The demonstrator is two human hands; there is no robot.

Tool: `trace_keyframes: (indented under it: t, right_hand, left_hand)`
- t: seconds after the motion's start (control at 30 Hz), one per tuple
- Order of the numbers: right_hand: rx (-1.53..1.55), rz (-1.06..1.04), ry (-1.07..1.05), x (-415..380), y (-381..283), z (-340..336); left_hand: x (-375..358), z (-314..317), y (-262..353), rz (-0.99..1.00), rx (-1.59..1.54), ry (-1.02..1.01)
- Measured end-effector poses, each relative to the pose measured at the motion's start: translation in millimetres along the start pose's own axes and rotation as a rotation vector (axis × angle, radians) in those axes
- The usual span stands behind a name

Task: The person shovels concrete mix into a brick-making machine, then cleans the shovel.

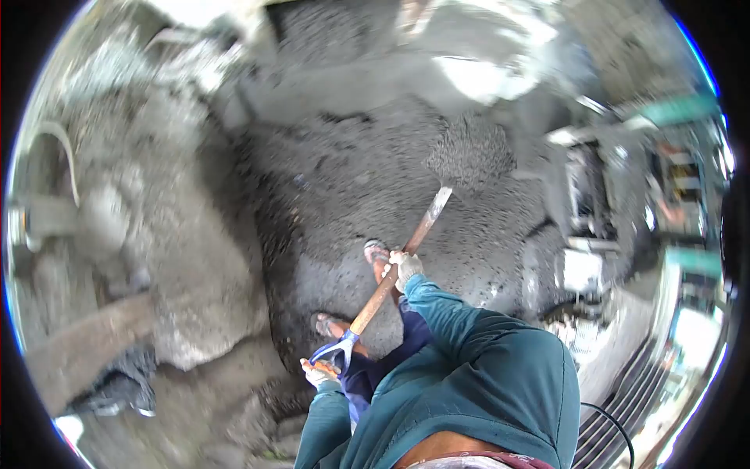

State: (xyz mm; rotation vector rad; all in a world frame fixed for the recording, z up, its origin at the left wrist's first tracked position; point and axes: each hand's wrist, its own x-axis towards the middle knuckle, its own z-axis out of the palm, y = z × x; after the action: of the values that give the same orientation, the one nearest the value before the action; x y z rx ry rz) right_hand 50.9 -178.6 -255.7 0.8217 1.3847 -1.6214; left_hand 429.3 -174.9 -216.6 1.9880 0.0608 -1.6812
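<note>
A long-handled shovel (374, 306) runs diagonally from lower left to upper right. My left hand (319, 374), in a pale glove, is closed round the blue and orange grip at its top end. Further down, my right hand (405, 269), also gloved, is wrapped round the wooden shaft. The blade is hidden under a heap of dark grey gravelly mix (471, 151). Around it spreads more wet grey mix (351, 172), close to my sandalled feet (334, 325).
A large rough mound or rock (183, 234) stands to the left, with a dark crumpled sheet (129, 383) below it. On the right are a metal grating (625, 406), a black cable (621, 428) and blurred equipment (590, 195). A bright pale patch (484, 76) lies ahead.
</note>
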Motion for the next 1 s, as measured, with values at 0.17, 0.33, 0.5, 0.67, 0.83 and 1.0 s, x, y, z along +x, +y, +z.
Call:
trace_keyframes:
  t: [0.17,0.33,0.5,0.67,0.83,1.0]
  right_hand:
    - [0.037,-0.495,0.022,-67.2,-192.3,-27.9]
    - [0.12,-0.822,-0.406,-179.3,-346.3,-49.4]
    - [-0.069,-0.646,-0.408,-197.4,-263.3,18.8]
    - [-0.266,-0.142,-0.237,-52.6,15.6,57.6]
    - [-0.441,0.469,-0.217,-76.4,346.0,-31.5]
    - [-0.565,0.918,0.0,-122.0,452.2,-49.5]
  left_hand:
    - [-65.9,131.3,5.1,-0.031,0.1,-0.476]
    - [-267.6,208.6,65.9,1.183,0.507,-1.189]
    - [-235.0,131.9,108.0,0.567,0.267,-1.114]
    - [-0.3,-46.5,59.9,-0.138,-0.115,-0.34]
    - [-47.9,-331.5,-15.7,-0.03,-0.214,0.559]
    - [-101.8,-428.1,-54.1,0.028,-0.137,0.676]
